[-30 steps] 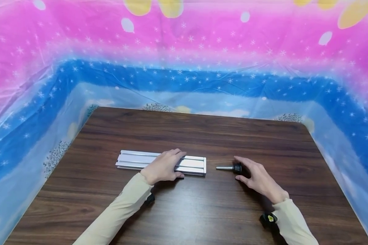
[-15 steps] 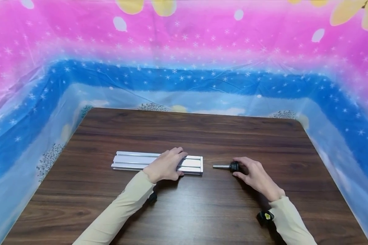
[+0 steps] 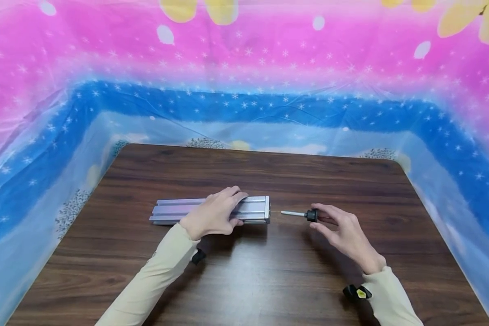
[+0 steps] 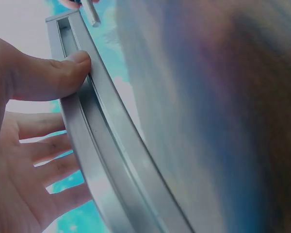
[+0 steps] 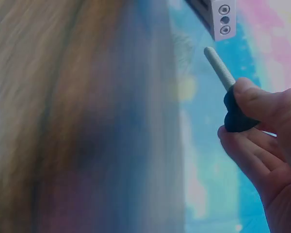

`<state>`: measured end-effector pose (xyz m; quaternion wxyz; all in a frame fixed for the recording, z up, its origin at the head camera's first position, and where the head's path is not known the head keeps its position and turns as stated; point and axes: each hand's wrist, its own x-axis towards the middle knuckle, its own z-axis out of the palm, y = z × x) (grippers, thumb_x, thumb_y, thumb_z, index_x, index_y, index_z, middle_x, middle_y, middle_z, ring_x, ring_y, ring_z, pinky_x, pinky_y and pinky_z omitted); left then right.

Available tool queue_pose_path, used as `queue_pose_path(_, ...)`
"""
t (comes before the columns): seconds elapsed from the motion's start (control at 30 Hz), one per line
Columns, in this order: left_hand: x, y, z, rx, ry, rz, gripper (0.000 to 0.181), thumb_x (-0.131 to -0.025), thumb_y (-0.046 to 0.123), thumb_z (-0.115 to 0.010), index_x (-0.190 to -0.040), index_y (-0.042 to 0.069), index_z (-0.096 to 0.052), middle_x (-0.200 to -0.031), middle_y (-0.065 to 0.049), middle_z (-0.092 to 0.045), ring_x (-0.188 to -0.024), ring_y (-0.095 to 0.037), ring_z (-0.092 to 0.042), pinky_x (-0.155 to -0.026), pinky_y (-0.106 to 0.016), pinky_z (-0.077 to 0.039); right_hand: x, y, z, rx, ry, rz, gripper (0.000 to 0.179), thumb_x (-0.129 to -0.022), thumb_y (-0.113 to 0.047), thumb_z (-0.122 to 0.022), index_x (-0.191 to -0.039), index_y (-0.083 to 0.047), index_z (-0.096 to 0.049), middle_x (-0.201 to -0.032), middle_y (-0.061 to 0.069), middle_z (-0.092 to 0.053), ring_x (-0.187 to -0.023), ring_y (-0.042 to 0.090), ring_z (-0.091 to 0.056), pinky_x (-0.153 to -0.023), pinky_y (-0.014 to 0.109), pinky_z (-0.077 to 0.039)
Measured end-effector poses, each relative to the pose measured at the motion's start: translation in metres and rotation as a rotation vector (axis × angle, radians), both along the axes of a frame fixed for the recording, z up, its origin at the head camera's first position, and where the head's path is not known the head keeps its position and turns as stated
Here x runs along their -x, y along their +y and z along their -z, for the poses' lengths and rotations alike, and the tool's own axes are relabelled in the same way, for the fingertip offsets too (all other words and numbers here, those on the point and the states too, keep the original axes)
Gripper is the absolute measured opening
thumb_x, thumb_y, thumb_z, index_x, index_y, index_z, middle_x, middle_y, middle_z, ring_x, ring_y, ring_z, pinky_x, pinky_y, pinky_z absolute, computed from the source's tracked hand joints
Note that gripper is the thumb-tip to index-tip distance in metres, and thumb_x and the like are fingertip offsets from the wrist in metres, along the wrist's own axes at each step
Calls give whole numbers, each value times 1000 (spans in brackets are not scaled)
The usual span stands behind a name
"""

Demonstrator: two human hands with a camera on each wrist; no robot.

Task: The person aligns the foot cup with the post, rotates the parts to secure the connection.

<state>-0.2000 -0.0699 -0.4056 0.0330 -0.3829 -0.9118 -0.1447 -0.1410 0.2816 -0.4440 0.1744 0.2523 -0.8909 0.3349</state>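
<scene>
My left hand (image 3: 216,210) grips a silver slotted aluminium profile (image 3: 256,207) from above, thumb on the near side. In the left wrist view the thumb lies across the slot of the profile (image 4: 104,121), with the other fingers beyond it. A plate (image 5: 225,19) with two screws and a hole between them caps its right end. My right hand (image 3: 348,233) pinches the black base of a levelling foot (image 3: 311,215) between thumb and fingers. The foot's threaded stud (image 5: 219,67) points left at the plate, a short gap apart.
Both hands work over a dark wood-grain table (image 3: 244,285). A pink and blue patterned cloth (image 3: 244,106) hangs round its back and sides. Black wrist cameras, such as the right one (image 3: 356,292), sit below the cuffs.
The right hand has closed on the levelling foot and lifted it from the table. The left hand has raised the profile a little, its shadow now showing beneath.
</scene>
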Motion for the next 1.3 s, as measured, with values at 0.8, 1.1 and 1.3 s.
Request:
queue_pose_path(0.8,-17,-17,-23,-32,-18,-2,56,-84,22,-75,-135,7,-59,-117,-3,-61,-96,-16,-61,-83,-37,-55,-8,-41,-47,14,90,-120,55,-81,1,-81,-132,-5,-64,-121,13,-72,-101,21,-74,-84,28,-58)
queue_pose_path(1.1,-19,-16,-26,-23,-15,-4,56,-82,21,-75,-134,7,-59,-115,-4,-61,-96,-18,-61,-80,-39,-55,-10,-47,-55,5,25,-60,40,-89,-8,-76,-128,-6,-66,-103,3,-76,-84,9,-74,-76,21,-58)
queue_pose_path(1.3,-20,-15,-25,-6,-37,-8,57,-83,22,-76,-135,8,-58,-115,-3,-61,-94,-16,-60,-80,-39,-54,-12,-51,-57,33,-107,30,22,-99,-22,-65,-116,-8,-71,-86,-1,-75,-70,1,-69,-63,21,-56)
